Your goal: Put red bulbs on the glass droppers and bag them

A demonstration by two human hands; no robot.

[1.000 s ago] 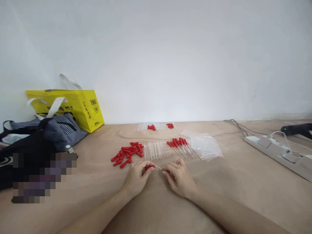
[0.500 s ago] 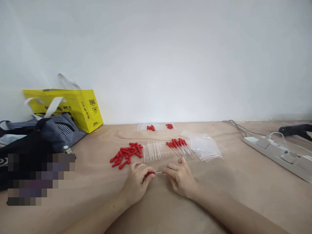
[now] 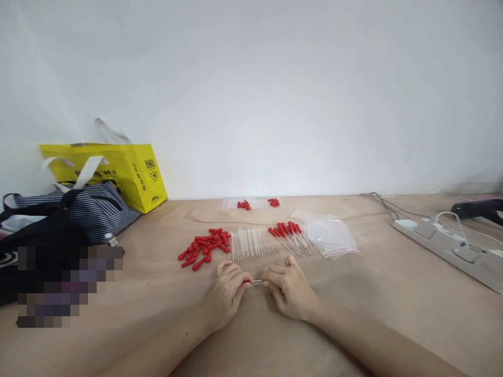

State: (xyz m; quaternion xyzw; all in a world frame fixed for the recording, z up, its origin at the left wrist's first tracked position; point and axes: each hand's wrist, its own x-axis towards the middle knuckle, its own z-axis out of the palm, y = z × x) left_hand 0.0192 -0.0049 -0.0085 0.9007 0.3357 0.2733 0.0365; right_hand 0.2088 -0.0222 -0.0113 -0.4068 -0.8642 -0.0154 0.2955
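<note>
At six o'clock, a red bulb (image 3: 249,282) (likely soft) is pinched by the left hand (image 3: 229,287), a clear tube (image 3: 257,282), probably light, stiff, by the right hand (image 3: 288,288); best gripped near the bulb.

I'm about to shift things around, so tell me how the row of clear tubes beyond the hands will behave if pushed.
The clear tubes look thin and see-through, so each is probably light. They appear straight along their length, which suggests stiff rather than floppy. Lying loose side by side on the tabletop, they would likely roll or fan apart.
</note>
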